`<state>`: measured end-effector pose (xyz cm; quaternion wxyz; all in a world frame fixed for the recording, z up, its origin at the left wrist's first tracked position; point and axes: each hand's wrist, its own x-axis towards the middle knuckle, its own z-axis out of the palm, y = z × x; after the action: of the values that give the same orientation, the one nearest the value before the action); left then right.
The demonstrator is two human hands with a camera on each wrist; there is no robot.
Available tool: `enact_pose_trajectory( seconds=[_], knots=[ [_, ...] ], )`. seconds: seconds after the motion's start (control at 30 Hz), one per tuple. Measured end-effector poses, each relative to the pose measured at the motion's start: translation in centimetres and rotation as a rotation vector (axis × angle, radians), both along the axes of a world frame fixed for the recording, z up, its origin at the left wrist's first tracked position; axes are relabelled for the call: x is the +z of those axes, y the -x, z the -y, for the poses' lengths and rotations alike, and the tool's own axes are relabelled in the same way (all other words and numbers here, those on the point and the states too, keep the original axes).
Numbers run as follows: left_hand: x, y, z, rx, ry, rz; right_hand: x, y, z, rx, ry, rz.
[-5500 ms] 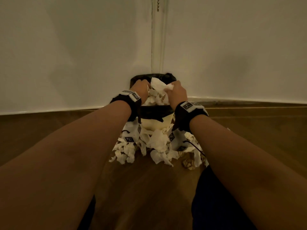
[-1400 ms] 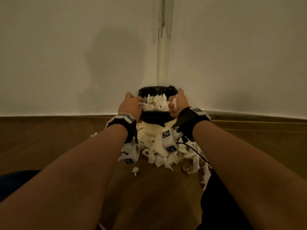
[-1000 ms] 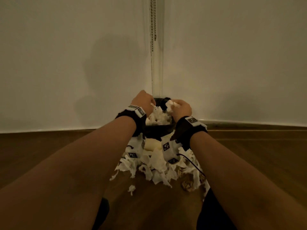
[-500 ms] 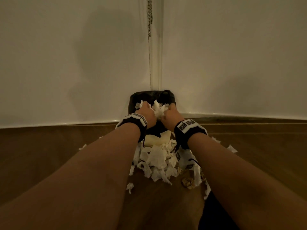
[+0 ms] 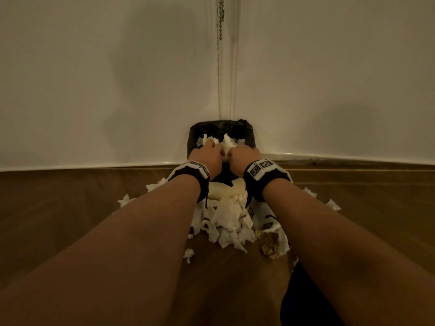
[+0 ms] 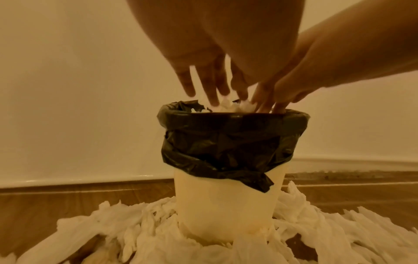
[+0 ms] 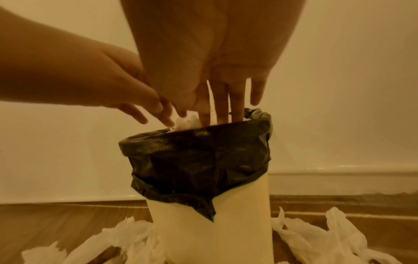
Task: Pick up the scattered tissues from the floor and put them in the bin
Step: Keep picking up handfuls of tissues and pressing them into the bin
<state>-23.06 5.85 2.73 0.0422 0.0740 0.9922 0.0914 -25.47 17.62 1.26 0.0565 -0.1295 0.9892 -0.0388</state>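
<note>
A cream bin (image 6: 226, 205) with a black liner (image 6: 226, 142) stands in the room's corner, white tissues (image 5: 227, 141) heaped at its mouth. My left hand (image 6: 210, 89) points straight fingers down into the opening and presses on the tissues. Beside it, my right hand (image 7: 228, 103) does the same, its fingertips inside the liner's rim (image 7: 199, 132). In the head view both hands (image 5: 209, 154) (image 5: 242, 156) sit close together over the bin (image 5: 221, 130). Many scattered tissues (image 5: 230, 220) ring the bin's base on the wooden floor.
White walls meet right behind the bin, and a bead chain (image 5: 220, 20) hangs in the corner. A crumpled brownish paper ball (image 5: 269, 249) lies right of the tissue pile. Small tissue scraps (image 5: 188, 252) lie nearer to me. Dark clothing (image 5: 306, 297) shows at the bottom right.
The hands brought a bunch of tissues together over the bin's mouth, then let go. Their fingers have straightened and pushed down into the bin.
</note>
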Motion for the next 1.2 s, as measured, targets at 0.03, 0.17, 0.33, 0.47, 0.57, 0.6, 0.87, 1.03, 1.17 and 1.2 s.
enact_pose_trajectory(
  seconds=[0.03,0.17,0.33,0.47,0.57,0.6,0.87,1.03,1.17,1.2],
  knots=[
    [-0.1,-0.3,0.4,0.020,-0.025,-0.115,0.3,-0.2,-0.2,-0.015,0.020,-0.073],
    [-1.7,-3.1,1.9,0.201,-0.153,-0.329,1.3,-1.6,-0.7,-0.080,0.220,-0.252],
    [-7.1,-7.7,3.6,0.436,-0.256,-0.097,-0.2,-4.2,0.0,-0.134,0.377,-0.015],
    [-11.1,-10.2,3.5,0.376,-0.218,0.221,-3.4,-5.4,-0.5,-0.139,0.246,0.195],
    [-13.8,-12.0,3.7,0.316,-0.133,0.373,-5.6,-6.0,-0.8,-0.053,0.069,0.365],
    [-14.6,-12.6,3.8,0.315,-0.100,0.407,-6.4,-6.4,-0.8,-0.024,0.041,0.420],
    [-19.4,-15.8,5.5,0.304,-0.004,0.593,-11.1,-10.0,2.2,0.078,0.167,0.687],
    [-20.8,-16.0,6.4,0.279,0.005,0.620,-12.4,-10.4,4.0,0.121,0.203,0.678],
    [-20.7,-15.3,6.6,0.316,-0.098,0.576,-14.0,-9.9,5.1,0.234,0.046,0.690],
    [-20.5,-15.1,6.5,0.328,-0.123,0.559,-14.6,-9.7,5.3,0.241,0.014,0.699]
  ],
)
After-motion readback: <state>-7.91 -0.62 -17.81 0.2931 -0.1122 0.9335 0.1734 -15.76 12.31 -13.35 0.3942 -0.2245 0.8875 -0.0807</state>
